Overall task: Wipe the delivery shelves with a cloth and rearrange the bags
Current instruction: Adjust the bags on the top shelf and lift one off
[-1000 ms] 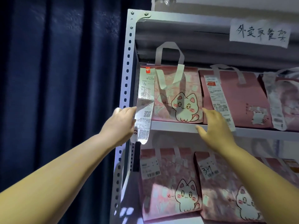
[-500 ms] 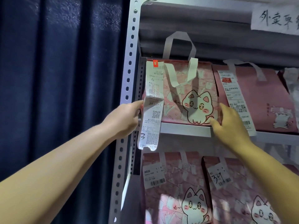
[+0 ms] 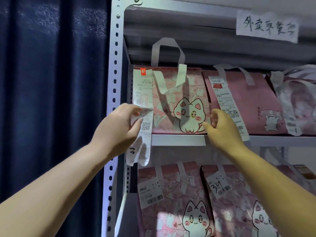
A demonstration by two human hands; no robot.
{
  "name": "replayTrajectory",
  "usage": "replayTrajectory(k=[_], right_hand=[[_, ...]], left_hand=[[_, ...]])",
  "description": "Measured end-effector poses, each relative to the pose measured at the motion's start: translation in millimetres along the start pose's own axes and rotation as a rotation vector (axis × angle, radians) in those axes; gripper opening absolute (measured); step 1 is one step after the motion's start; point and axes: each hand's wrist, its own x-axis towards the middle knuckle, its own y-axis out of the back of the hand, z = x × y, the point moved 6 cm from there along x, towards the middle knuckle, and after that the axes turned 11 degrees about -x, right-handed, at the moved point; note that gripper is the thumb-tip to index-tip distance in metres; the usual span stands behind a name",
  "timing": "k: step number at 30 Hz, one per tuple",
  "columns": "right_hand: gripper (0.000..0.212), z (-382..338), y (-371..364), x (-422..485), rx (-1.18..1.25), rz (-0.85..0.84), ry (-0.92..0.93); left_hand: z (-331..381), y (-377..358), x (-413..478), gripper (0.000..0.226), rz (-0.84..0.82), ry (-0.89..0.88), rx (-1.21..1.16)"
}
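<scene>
Reaching up with both bare forearms here. Pinching the receipt with the left hand – narrow grip, thumb and fingertips crumpling the paper against the left edge of the pink cat bag. Curling the right hand round that bag's right edge, thumb down by the bottom corner.

Standing upright on the upper shelf, tucked close to the left post, one handle up and the other flopped down the front. Can make out a red stamp at the receipt's top, a QR code lower down and a handwritten "3" near the tail, dangling past the shelf lip.

Barely any room on the right – pressed up against a plainer pink bag with its own slip.

Below, two more cat bags, wearing a printed label reading "J8022" and a tag with what looks like a handwritten "34".

Further back up top, a paper sign in handwritten Chinese, 外卖取餐架. Dark blue curtain off to the left.
</scene>
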Motion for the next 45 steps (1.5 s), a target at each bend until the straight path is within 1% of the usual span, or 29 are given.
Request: replayTrajectory(k=[4,9,12,17,20,24,27,29,31,33,38,41,45], right_hand=[[0.05,6,15,-3,0.0,0.059,0.044],[0.028,25,47,-4,-0.019,0.146,0.187],[0.022,47,67,-1,-0.051,0.216,0.236],[0.022,93,91,9,-0.109,0.281,0.264],[0.029,126,103,19,-0.187,0.318,0.263],[0.047,167,109,36,-0.243,0.277,0.152],[0.06,187,108,45,-0.246,0.212,0.08],[0.063,196,104,50,-0.223,0.143,0.046],[0.06,201,99,53,-0.157,0.083,0.047],[0.052,203,96,54,-0.128,0.061,0.071],[0.052,211,96,54,-0.071,0.104,0.083],[0.049,213,94,55,-0.028,0.094,0.082],[0.049,213,94,56,0.017,0.094,0.062]], left_hand=[[20,-16,8,0.027,-0.018,-0.053,-0.046],[50,-48,17,0.021,-0.023,-0.108,-0.098],[72,-76,18,0.019,-0.058,-0.144,-0.11],[107,-125,25,0.02,-0.08,-0.205,-0.089],[121,-155,36,0.028,-0.068,-0.197,-0.034],[128,-181,48,0.042,-0.029,-0.115,0.066],[128,-191,52,0.044,0.006,-0.032,0.132],[123,-195,53,0.045,0.008,0.043,0.151],[119,-199,52,0.045,-0.001,0.095,0.151],[117,-200,49,0.045,-0.006,0.124,0.158],[113,-201,47,0.045,-0.013,0.14,0.163],[113,-200,46,0.044,-0.009,0.149,0.159],[112,-199,46,0.043,-0.016,0.143,0.151]])
